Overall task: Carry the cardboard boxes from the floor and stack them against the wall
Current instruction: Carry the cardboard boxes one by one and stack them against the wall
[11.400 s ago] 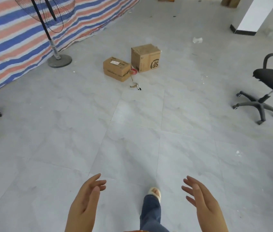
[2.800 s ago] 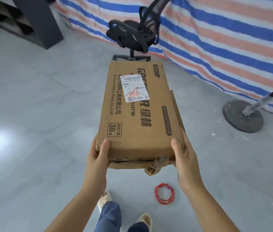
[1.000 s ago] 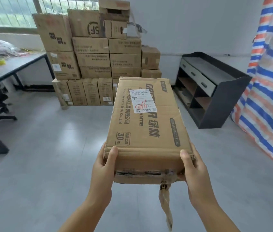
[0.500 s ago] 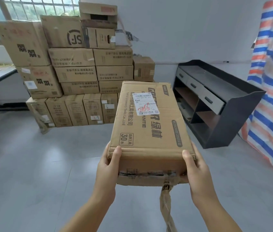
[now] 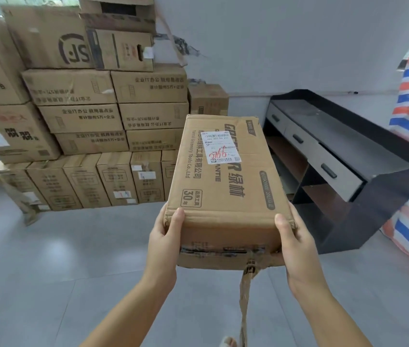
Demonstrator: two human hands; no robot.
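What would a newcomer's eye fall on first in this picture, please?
First, the long cardboard box at centre, gripped at its near end by the left hand and right hand. Behind it to the left, stacked boxes against the wall; right, a black cabinet.

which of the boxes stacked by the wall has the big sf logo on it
The large box in the upper row of the stack, left of the small box with a handle slot. Its SF logo reads upside down; the others carry only text or labels.
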